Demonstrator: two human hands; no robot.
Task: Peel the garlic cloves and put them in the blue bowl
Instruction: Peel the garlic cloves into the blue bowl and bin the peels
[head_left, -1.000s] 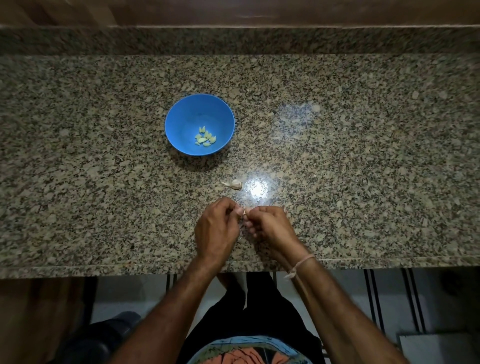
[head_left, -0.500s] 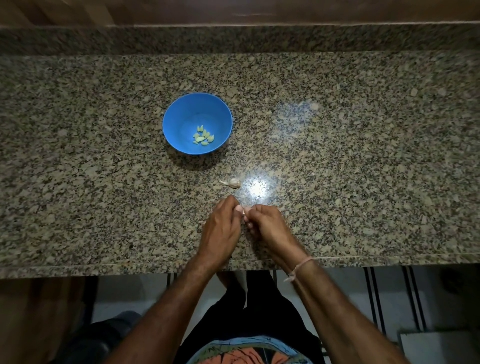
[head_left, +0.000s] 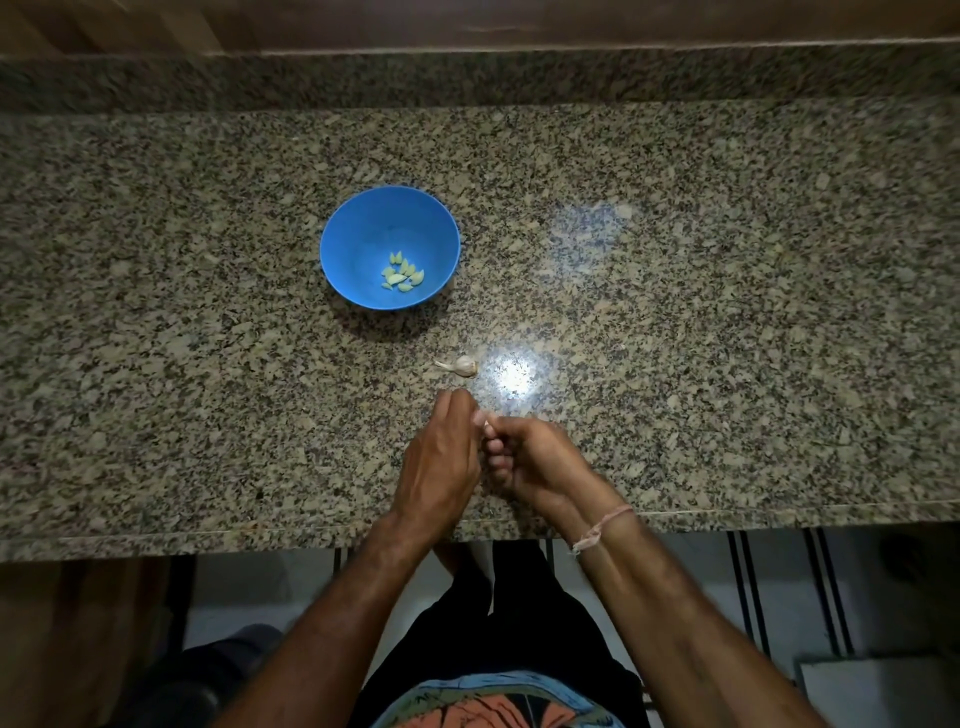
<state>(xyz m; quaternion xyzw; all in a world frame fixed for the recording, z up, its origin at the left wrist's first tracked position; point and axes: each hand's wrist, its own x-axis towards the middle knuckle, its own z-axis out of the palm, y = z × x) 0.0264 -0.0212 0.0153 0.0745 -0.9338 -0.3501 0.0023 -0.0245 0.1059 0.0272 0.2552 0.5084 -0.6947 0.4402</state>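
Pale clove between left hand, right hand

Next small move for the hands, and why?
Probably pull the skin off the clove that the left hand and right hand pinch between fingertips. It sits well short of the blue bowl, and I cannot tell that it is bare like the peeled cloves there.
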